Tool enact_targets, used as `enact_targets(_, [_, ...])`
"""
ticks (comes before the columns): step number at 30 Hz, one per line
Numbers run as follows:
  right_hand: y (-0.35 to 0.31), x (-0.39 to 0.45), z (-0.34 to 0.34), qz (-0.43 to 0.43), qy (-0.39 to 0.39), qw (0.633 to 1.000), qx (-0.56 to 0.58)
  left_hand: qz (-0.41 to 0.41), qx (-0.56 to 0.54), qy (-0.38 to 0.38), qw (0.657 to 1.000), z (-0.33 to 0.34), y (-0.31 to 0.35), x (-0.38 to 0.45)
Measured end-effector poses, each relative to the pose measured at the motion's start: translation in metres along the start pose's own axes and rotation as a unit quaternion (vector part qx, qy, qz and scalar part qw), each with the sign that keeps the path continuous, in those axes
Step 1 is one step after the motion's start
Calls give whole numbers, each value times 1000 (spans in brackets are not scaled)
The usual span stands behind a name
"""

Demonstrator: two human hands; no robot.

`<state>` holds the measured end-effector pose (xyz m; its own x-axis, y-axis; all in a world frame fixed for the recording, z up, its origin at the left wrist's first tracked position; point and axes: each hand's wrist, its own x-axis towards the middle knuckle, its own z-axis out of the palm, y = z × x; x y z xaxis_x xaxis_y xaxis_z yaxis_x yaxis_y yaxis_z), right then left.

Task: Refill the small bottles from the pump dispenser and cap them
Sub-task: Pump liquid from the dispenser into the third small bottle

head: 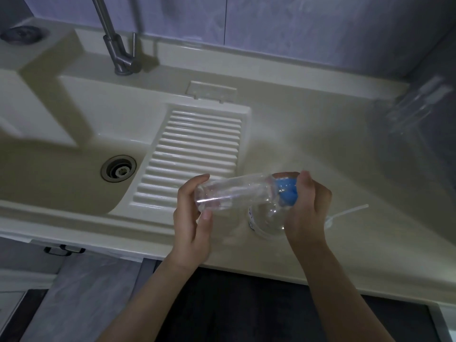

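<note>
Here, left grip (192, 211) holds clear bottle (229, 193) sideways; right grip (306, 206) holds blue cap (287, 190); tap (118, 53) well apart; blurry.

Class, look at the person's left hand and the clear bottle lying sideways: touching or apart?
Touching. The head view shows the left hand wrapped round the clear bottle's base end, thumb below and fingers above.
</note>
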<state>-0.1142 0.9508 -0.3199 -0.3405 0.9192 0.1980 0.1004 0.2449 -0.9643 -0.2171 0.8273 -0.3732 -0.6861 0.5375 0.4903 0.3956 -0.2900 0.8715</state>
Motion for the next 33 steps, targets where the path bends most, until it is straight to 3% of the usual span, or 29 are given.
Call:
enact_targets(7, [-2,7,10,23,-5,999,-32,-24,-6,31,999,2,1,1])
enact_targets(15, [-5,5,10,20,-8,998,-65,-34,-20,16,999,0,1,2])
enact_targets(33, [0,6,11,21,-4,999,-32,-46,-17,29,998,1,-4,3])
